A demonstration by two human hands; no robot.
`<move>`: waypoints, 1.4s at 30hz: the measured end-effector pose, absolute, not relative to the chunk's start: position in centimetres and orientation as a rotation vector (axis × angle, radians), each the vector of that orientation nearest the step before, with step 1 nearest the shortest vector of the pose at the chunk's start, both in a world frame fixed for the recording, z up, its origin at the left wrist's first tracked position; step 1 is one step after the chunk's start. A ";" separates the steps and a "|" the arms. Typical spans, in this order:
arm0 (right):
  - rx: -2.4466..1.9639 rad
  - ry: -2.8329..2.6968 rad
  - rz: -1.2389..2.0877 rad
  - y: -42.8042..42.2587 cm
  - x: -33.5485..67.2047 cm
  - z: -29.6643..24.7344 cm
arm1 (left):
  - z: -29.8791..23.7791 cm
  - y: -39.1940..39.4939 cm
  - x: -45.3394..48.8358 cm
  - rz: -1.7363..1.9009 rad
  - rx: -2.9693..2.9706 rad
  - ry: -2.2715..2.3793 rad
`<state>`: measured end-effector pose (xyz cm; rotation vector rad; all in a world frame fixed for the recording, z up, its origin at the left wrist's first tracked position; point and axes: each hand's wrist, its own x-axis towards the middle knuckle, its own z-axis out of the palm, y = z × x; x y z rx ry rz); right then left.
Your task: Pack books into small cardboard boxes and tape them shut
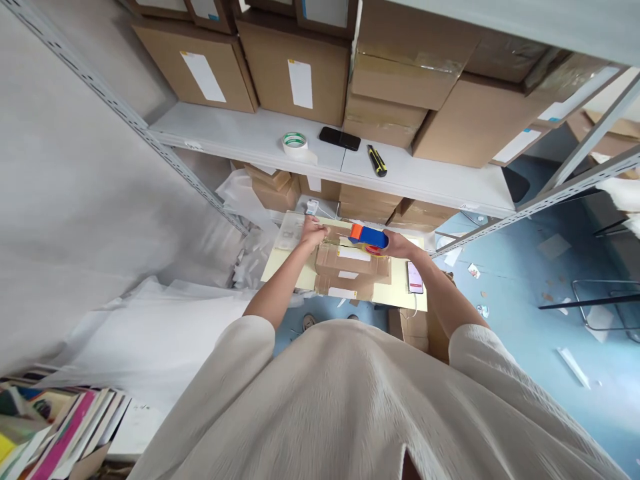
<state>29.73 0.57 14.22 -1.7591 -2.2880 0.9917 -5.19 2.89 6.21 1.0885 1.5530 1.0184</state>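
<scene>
Right hand (396, 245) is gripping the blue tape dispenser (373, 237) above the cardboard box (350, 266) lying on the yellow table (399, 283), while left hand (313, 231), well apart, is resting at the box's left end, seemingly steadying it, finger closure unclear.

Pale wall (65, 167) at left; grey metal shelving (210, 127) across the far side; scrap-strewn blue floor (520, 283) at right.
</scene>
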 end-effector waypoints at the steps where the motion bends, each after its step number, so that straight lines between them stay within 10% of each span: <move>1: -1.776 -2.311 0.984 0.7 29.9 14.5 | 6.1 2.9 -6.5 1.037 1.012 1.603; 42: -2.204 -2.726 0.555 1.2 21.3 16.8 | -5.7 0.9 -9.8 0.954 0.662 1.697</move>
